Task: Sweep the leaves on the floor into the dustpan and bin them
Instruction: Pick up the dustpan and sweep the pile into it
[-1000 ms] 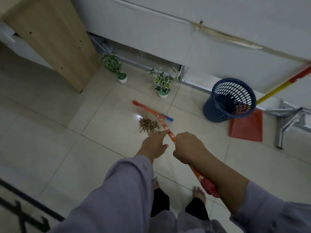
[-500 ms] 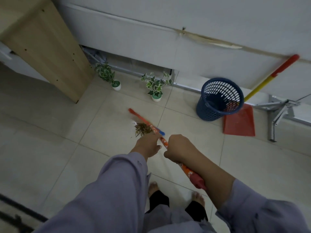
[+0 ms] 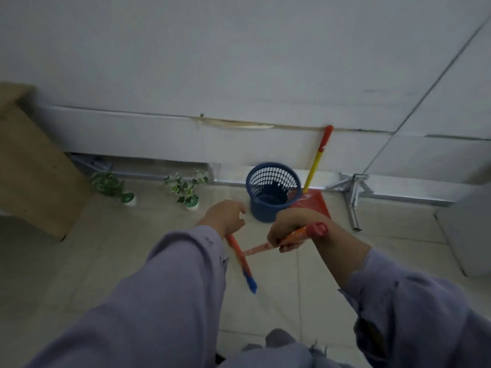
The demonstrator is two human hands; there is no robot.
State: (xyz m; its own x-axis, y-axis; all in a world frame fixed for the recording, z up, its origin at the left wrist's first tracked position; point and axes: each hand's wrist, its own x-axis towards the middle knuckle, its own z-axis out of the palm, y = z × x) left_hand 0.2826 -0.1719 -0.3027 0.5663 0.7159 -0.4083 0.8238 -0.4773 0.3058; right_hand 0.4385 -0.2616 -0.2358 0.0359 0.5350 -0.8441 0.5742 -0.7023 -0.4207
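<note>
My right hand (image 3: 288, 229) grips the orange broom handle (image 3: 259, 248) near its red end cap. The handle slopes down-left to the broom head (image 3: 243, 264), an orange bar with a blue tip that sits low over the tiles in front of me. My left hand (image 3: 225, 216) hovers above the head's far end, off the handle, fingers loosely bent and holding nothing. The blue mesh bin (image 3: 273, 192) stands by the wall. The red dustpan (image 3: 314, 205) lies to its right, its yellow-and-red handle leaning on the wall. No leaves show; my sleeves cover much of the floor.
Two small potted plants (image 3: 114, 187) (image 3: 186, 191) stand along the wall left of the bin. A wooden cabinet (image 3: 34, 176) fills the left side. A metal table leg (image 3: 353, 205) and a white unit (image 3: 467, 235) are on the right.
The view has tipped up toward the wall. My right hand has raised the handle's end and the broom head has swung nearer me. My left hand has left the handle, and the leaf pile is out of sight.
</note>
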